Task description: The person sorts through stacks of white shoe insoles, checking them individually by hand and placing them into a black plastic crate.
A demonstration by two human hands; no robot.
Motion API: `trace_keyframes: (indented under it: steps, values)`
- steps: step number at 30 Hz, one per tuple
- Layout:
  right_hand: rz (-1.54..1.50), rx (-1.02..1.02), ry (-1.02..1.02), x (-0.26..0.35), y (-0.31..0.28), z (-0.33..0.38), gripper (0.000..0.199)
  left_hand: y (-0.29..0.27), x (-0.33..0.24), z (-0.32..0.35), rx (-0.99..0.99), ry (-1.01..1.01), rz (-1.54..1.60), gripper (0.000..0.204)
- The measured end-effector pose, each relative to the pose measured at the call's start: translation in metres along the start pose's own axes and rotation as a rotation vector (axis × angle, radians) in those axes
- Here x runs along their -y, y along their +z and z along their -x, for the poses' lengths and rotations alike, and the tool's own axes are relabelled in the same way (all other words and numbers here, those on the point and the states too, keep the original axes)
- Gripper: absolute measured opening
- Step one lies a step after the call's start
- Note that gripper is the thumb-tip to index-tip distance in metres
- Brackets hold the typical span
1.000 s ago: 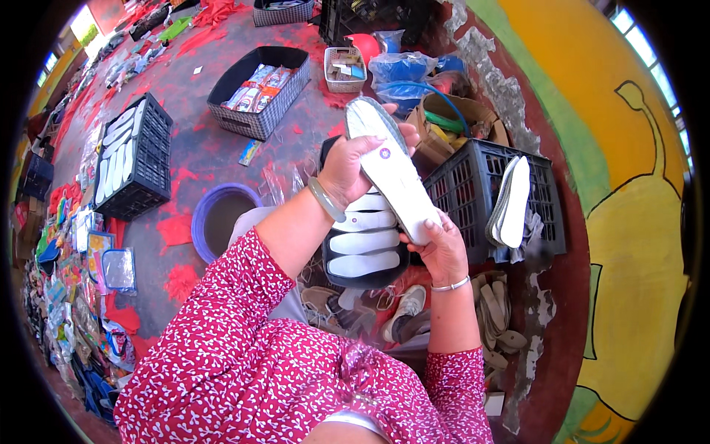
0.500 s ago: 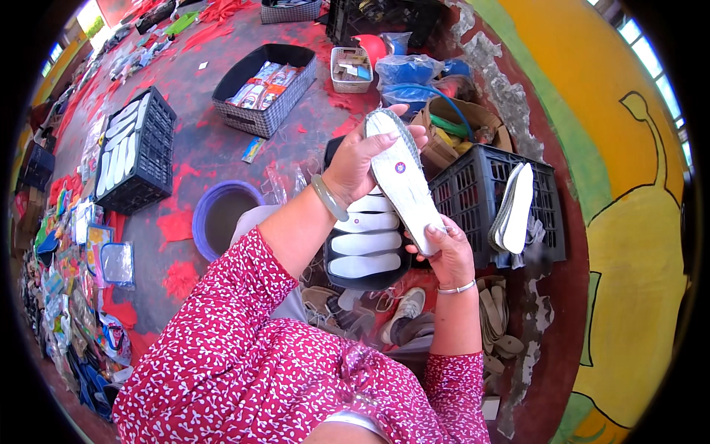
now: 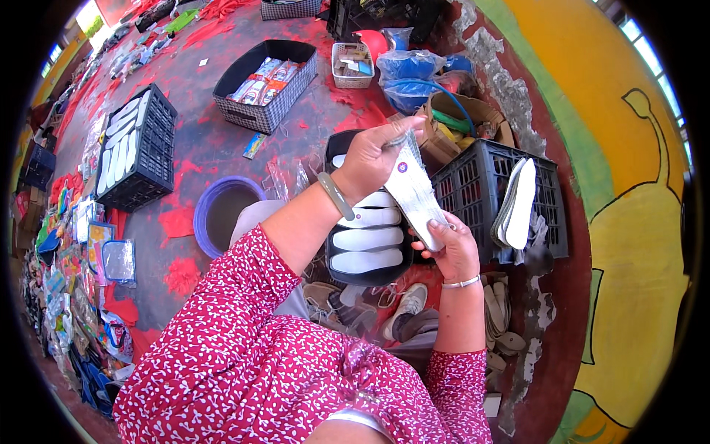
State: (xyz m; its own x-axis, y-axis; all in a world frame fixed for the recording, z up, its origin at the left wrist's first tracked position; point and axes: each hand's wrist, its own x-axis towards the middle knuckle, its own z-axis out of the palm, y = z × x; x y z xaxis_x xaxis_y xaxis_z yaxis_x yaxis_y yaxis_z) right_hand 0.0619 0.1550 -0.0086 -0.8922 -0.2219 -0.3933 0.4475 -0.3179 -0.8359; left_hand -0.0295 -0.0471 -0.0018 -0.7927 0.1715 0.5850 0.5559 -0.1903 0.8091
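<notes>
A white insole point(image 3: 416, 194) with a small round purple mark stretches between my two hands. My left hand point(image 3: 370, 164), with a bangle at the wrist, is closed around its upper end and covers part of it. My right hand point(image 3: 452, 250) pinches the lower end between thumb and fingers. Below the hands a black tray point(image 3: 355, 278) holds several white insoles point(image 3: 364, 239) in a row. More insoles point(image 3: 515, 204) hang over the edge of the dark plastic crate point(image 3: 473, 194) to the right.
To the left stand a purple-rimmed tub point(image 3: 200, 222) and a black crate point(image 3: 159, 159) of insoles. Ahead sit a checkered bin point(image 3: 255, 115) of packets and a small white basket point(image 3: 352, 81). A cardboard box point(image 3: 481, 111) stands before the painted wall point(image 3: 636, 296); loose packages point(image 3: 74, 296) heap up far left.
My left hand has bent over the insole's upper end, which lay flat and in full view before. The insole now looks folded or twisted there. My right hand keeps its pinch.
</notes>
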Motion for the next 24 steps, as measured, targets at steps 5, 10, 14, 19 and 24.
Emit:
trace_keyframes:
  steps: [5, 10, 14, 19, 24]
  values:
    - [-0.005, 0.068, 0.021, 0.003, -0.002, 0.003, 0.040, 0.001, -0.003, -0.002, -0.079, -0.223, 0.351, 0.045]
    - [-0.049, 0.139, -0.053, -0.001, 0.004, 0.006, 0.039, -0.007, 0.003, -0.005, -0.229, -0.515, 1.036, 0.054]
    - [-0.116, 0.108, -0.092, -0.010, 0.010, -0.002, 0.039, 0.012, 0.009, 0.011, -0.134, -0.604, 1.038, 0.058]
    - [-0.120, 0.101, -0.077, -0.014, 0.015, -0.005, 0.035, 0.038, 0.009, 0.022, -0.131, -0.671, 1.008, 0.049]
    - [-0.177, 0.122, -0.062, -0.010, 0.020, 0.001, 0.039, 0.036, 0.007, 0.021, -0.083, -0.732, 0.990, 0.037]
